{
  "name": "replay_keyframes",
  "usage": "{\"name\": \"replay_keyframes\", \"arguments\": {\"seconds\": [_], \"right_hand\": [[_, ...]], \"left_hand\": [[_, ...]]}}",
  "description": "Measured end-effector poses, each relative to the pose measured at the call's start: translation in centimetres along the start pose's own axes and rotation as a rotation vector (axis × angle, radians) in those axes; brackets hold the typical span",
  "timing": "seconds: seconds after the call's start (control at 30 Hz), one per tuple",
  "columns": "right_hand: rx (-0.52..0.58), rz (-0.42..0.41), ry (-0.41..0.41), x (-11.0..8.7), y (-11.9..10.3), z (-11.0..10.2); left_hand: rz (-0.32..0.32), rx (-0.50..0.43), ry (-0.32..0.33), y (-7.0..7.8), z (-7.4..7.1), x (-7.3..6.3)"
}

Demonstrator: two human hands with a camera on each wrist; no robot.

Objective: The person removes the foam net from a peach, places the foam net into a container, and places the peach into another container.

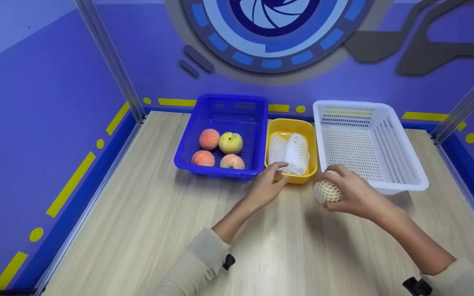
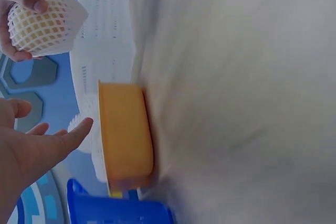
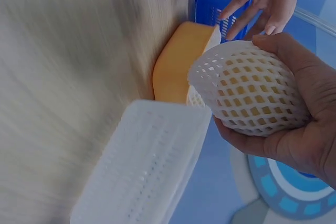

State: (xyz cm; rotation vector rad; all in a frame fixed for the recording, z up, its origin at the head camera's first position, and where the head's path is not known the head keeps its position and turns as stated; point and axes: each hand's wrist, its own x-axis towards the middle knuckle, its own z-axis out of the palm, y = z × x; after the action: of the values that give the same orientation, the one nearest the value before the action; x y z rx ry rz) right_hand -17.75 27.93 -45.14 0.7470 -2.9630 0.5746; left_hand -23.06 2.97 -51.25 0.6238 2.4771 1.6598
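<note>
My right hand (image 1: 356, 196) grips a pale yellow peach wrapped in a white foam net (image 1: 327, 191), above the table beside the white basket's near left corner. In the right wrist view, the thumb and fingers curl round the netted peach (image 3: 260, 90), and the net's loose end points away from the palm. My left hand (image 1: 265, 188) is at the near edge of the yellow box (image 1: 296, 180), its fingers extended and nothing in them. Several white foam nets (image 1: 296, 154) lie in that box.
Left of the yellow box stands a blue basket (image 1: 257, 123) with several bare peaches (image 1: 231, 142), red and yellow. On the right is a white perforated basket (image 1: 348, 146) with nothing visible inside. Blue printed panels (image 1: 154, 61) enclose the wooden table (image 1: 146, 213) at the back and sides.
</note>
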Motion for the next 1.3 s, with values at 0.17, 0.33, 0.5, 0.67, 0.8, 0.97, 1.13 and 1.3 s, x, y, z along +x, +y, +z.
{"name": "replay_keyframes", "arguments": {"seconds": [0.17, 0.33, 0.5, 0.67, 0.8, 0.97, 1.13, 1.3], "right_hand": [[0.03, 0.027, -0.053, 1.0, -0.9, 1.8], [0.08, -0.009, -0.041, 1.9, -1.8, 3.9], [0.115, -0.046, -0.011, 2.5, -2.3, 6.2], [0.072, -0.077, 0.022, 3.0, -2.7, 8.1], [0.058, -0.068, 0.044, 3.3, -2.9, 9.4], [0.023, -0.084, 0.051, 3.6, -2.6, 10.6], [-0.05, -0.118, 0.056, 4.0, -2.5, 11.4], [-0.067, -0.122, 0.056, 4.0, -2.3, 11.1]], "left_hand": [[0.097, 0.155, -0.043, -1.0, -1.9, -1.8], [0.138, 0.24, -0.066, -1.4, -3.3, -3.4], [0.114, 0.27, -0.095, -1.4, -4.0, -4.6], [0.093, 0.28, -0.092, -1.3, -5.0, -5.4], [0.106, 0.306, -0.09, -1.4, -5.6, -6.1], [0.122, 0.332, -0.082, -1.5, -5.8, -6.3], [0.132, 0.338, -0.07, -1.5, -5.8, -6.3], [0.132, 0.348, -0.077, -1.6, -5.8, -6.4]]}}
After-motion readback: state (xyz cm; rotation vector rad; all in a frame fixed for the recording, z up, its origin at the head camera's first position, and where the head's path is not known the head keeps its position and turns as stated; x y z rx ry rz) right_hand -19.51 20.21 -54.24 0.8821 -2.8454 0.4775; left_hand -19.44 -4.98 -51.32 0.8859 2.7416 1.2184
